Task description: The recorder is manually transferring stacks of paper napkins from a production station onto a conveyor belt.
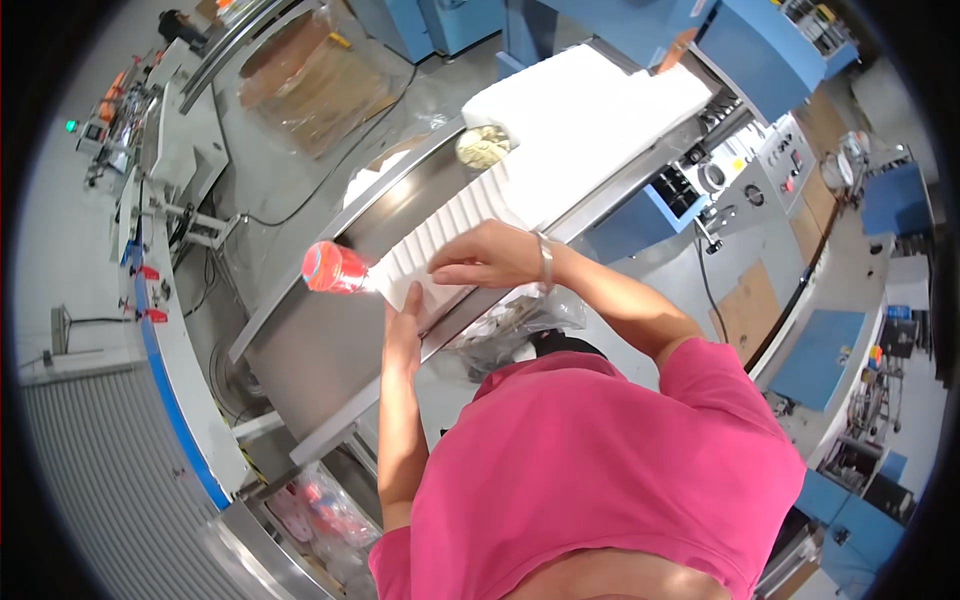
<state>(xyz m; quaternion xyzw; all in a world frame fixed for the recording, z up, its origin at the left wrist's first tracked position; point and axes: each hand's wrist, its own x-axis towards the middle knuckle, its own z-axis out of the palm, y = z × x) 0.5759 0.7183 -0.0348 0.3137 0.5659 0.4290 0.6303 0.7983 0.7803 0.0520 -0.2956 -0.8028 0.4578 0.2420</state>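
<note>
A row of white, thin, ridged pieces (443, 222) lies slantwise on a metal table, packed close together. At the row's near left end is my left hand (402, 330), its thumb up against the white pieces and its other fingers partly hidden; it seems to grip the end pieces. My right hand (487, 254), with a bracelet at the wrist, reaches across the row from the right, fingers stretched out over the white pieces. Just beyond the row's left end, a red tub or roll (336, 268) with a round, lighter end rests on the table. What the white pieces are cannot be made out.
The metal table (310, 350) has raised side rails. Large white blocks (590, 120) fill its far end, beside a pale yellowish bundle (483, 147). Blue machinery (770, 50) stands beyond. Below the table's left end, a bin holds plastic-wrapped things (325, 515). Cardboard (310, 80) lies on the floor.
</note>
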